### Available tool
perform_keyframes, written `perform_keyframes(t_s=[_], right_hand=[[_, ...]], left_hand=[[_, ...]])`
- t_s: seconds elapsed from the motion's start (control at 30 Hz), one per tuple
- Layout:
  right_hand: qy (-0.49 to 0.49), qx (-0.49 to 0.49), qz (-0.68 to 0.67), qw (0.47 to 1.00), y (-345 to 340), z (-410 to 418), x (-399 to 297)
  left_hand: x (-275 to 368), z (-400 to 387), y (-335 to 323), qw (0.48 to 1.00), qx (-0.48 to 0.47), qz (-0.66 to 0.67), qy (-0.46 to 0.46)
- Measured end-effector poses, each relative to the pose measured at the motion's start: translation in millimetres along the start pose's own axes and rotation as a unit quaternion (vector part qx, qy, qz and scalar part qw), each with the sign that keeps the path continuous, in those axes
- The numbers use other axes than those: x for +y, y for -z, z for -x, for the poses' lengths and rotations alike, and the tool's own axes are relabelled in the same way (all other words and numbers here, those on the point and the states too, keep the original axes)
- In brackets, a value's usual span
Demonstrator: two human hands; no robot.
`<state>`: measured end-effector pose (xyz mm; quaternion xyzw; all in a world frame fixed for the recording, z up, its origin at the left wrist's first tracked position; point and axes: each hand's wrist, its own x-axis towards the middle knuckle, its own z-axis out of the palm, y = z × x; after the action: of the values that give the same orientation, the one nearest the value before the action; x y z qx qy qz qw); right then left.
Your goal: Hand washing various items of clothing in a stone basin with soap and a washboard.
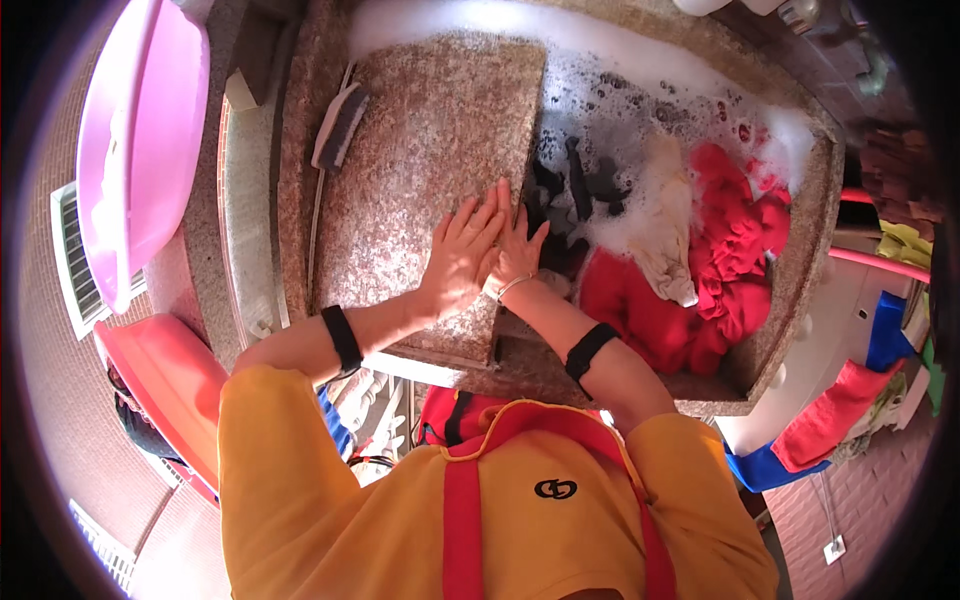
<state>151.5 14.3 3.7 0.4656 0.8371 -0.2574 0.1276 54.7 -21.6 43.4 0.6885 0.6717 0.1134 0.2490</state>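
A speckled stone slab [427, 150] covers the left part of a stone wash basin. Both hands rest at the slab's right edge, side by side and touching. My left hand [469, 259] lies with fingers apart near the edge. Beside it, my right hand [516, 251], with a bracelet at the wrist, has its fingers spread and holds nothing that shows. Just right of them, dark cloth [559, 225] lies in sudsy water. Farther right are a whitish cloth [664, 225] and a bunched red cloth [720, 240], partly under foam. What lies under my palms is hidden.
A scrub brush [341, 127] lies at the slab's left edge. The basin's stone rim [814, 247] bounds the right side. A pink tub [161, 135] and an orange-red tub [169, 367] are at the left. Several cloths, one red [832, 412], hang at the right.
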Motion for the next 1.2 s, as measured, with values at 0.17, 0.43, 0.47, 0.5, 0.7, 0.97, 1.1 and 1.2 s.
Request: perform_keyframes(t_s=[0.17,0.43,0.47,0.5,0.7,0.97,1.1,1.2], right_hand=[[0.005,-0.037,-0.043,0.998,8.7,0.7,-11.6],[0.003,-0.110,-0.213,0.971,25.4,23.9,21.8],[0.058,0.011,-0.249,0.967,1.7,30.8,25.6],[0.062,0.010,-0.246,0.967,9.1,30.2,22.6],[-0.080,-0.137,-0.215,0.964,15.2,19.2,47.2],[-0.001,-0.009,-0.484,0.875,116.2,8.5,34.8],[0.103,0.059,-0.594,0.796,178.9,20.6,-7.3],[0.065,-0.041,-0.813,0.577,195.0,31.8,-20.3]], left_hand=[[-60.2,-80.1,-15.5,0.982,0.098,-0.161,0.028],[-53.7,-82.5,56.3,0.985,-0.019,0.164,0.039],[-57.9,-70.2,43.2,0.998,0.001,0.012,-0.063],[-52.8,-58.7,41.4,0.995,-0.058,-0.065,-0.041],[-58.6,-66.4,109.7,0.663,0.198,0.670,0.268],[-8.1,-4.4,74.2,0.636,0.003,0.691,0.343],[29.5,-11.3,40.3,0.489,-0.103,0.772,0.392],[12.0,-43.8,45.8,0.423,0.015,0.893,0.153]])
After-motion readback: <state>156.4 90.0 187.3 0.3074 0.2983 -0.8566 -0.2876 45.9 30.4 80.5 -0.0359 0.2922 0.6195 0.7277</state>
